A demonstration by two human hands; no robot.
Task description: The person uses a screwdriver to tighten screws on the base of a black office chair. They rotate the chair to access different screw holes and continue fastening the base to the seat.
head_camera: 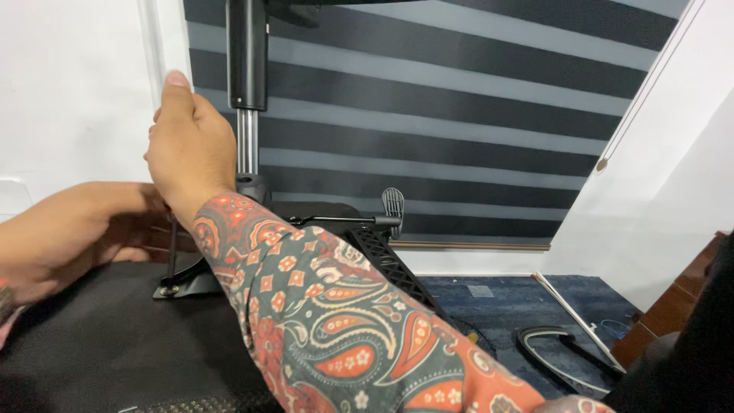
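An upturned office chair is lying with its black underside (115, 336) facing up, and both hands are working at the mechanism near its middle. The right hand (189, 145), in a paisley-patterned sleeve (336, 321), is reaching across from the lower right and is curling loosely beside the gas lift column (246, 99), whose black cylinder and shiny steel rod are standing upright from the seat plate (191, 283); whether the fingers are actually gripping the rod cannot be told, since the back of the hand is hiding them. The left hand (73, 229) is coming in from the left edge, fingers bent inward and touching the mechanism just beside the plate, its grasp also hidden. A black adjustment lever (359, 220) with a ribbed paddle is sticking out to the right of the column.
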